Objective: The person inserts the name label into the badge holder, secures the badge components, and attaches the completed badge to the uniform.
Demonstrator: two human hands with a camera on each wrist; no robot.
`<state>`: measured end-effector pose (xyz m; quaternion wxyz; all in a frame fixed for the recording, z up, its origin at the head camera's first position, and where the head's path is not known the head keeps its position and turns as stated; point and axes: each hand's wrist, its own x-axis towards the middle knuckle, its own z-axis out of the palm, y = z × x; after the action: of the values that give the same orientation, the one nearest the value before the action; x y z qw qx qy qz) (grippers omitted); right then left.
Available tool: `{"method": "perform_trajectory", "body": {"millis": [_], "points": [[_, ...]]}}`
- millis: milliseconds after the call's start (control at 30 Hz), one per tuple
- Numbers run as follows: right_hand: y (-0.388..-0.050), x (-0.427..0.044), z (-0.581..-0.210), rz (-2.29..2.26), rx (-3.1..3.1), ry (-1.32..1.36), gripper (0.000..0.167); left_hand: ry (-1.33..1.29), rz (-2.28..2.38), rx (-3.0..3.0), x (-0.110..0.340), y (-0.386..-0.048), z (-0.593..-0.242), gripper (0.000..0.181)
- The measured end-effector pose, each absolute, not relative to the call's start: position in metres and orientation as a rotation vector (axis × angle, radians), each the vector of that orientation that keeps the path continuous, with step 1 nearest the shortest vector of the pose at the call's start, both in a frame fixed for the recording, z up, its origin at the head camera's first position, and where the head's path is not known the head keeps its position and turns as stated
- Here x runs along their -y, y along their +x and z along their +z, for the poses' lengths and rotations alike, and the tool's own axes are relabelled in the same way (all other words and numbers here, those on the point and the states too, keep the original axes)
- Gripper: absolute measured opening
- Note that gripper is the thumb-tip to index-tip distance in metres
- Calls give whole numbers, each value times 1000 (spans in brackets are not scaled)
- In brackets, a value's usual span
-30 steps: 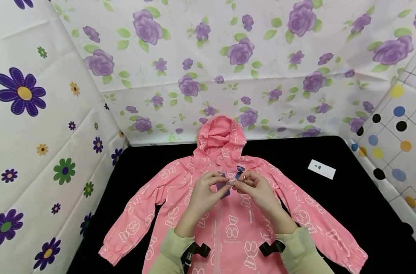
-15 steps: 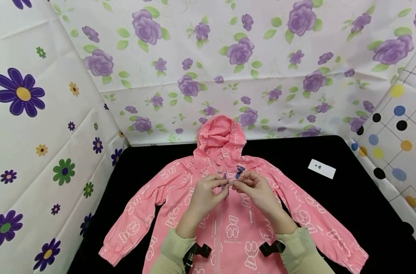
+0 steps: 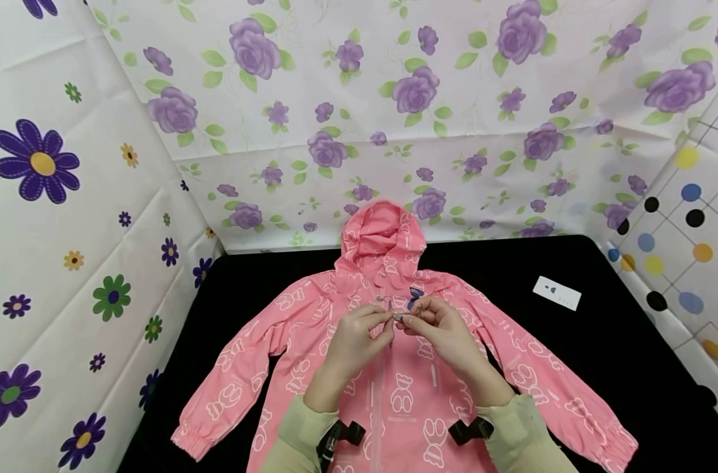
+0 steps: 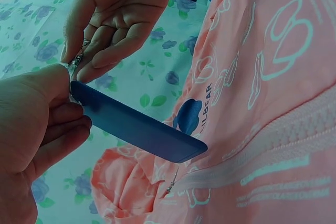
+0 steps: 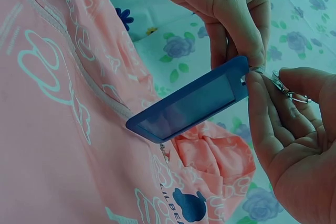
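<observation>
Right wrist: clip (image 5: 278, 82) between fingers (image 5: 304, 81)

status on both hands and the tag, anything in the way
Left hand pinching tag at one end. Right hand gripping metal clip. Tag held over jacket. Nothing seen blocking.

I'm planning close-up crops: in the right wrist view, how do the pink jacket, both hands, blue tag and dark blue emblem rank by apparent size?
1. Pink jacket
2. Left hand and right hand: too alike to rank, nearness may mislead
3. Blue tag
4. Dark blue emblem
</observation>
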<state>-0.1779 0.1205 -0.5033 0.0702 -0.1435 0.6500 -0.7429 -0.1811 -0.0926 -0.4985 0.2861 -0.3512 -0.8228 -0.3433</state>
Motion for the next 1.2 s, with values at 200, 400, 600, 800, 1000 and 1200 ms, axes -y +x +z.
{"method": "perform_trajectory", "body": {"millis": [200,400,600,800,1000,1200], "points": [[-176,-118,-503,-2257,-1938,-437,17,-954,-920,2152,92,-181,-498,20],[-175,-114,-503,-2291,-1943,-436,15,-963,-923,2134,93,-182,-499,19],[-174,-113,-504,-2297,-1952,-443,15,-972,-961,2122,95,-183,-500,20],[-174,-112,-504,-2287,-1964,-426,14,-965,-972,2131,96,-183,-500,18],[-173,-110,-503,-2301,-1941,-436,14,-975,-996,2086,96,-185,-502,18],[-174,-111,-503,-2317,-1906,-442,14,-979,-1004,2027,95,-186,-503,19]]}}
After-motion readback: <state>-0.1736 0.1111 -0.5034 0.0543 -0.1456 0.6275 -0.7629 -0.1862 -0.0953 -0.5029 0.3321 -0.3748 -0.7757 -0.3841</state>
